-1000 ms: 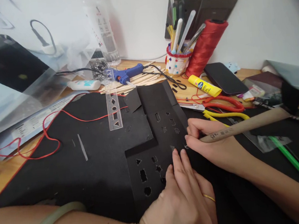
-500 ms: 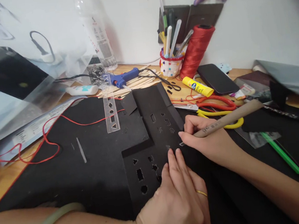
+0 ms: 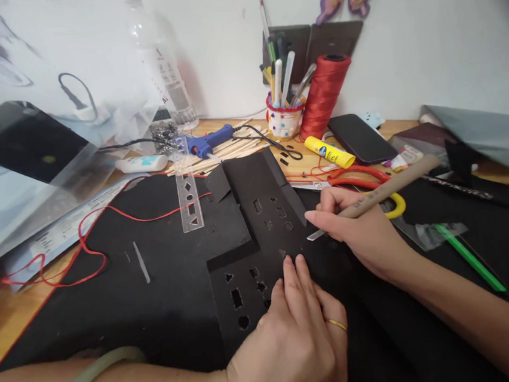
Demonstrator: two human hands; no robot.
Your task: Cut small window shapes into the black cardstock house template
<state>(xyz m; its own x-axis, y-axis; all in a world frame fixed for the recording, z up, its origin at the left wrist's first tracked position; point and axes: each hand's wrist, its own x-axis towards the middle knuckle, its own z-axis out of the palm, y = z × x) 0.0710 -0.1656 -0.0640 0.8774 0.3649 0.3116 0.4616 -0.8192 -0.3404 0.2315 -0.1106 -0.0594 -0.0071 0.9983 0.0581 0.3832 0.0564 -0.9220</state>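
A folded sheet of black card [image 3: 251, 176], with small cut-out shapes such as triangles, rectangles and a star, lies on a black mat [image 3: 158, 314]. My left hand [image 3: 295, 337] presses on the card's lower part, fingers stretched out flat. Just to the right, my right hand [image 3: 357, 229] grips a craft knife [image 3: 389, 187] with a brown handle like a pen. Its slim blade points left, close to the card's right side; whether the tip touches is unclear. A clear stencil ruler [image 3: 193, 188] lies left of the card, a red cord [image 3: 144, 218] running to it.
Behind the card are a blue glue gun [image 3: 211, 140], wooden sticks, a glue stick [image 3: 329, 151], a phone [image 3: 362, 138], a pen cup [image 3: 284, 119] and a red thread spool [image 3: 326, 97]. Scissors [image 3: 395, 204] lie partly behind my right hand. A green strip [image 3: 470, 260] is at right.
My right hand has shifted the knife slightly, and more of its blade shows now. My left hand keeps its place on the card. The whole view has shifted a little.
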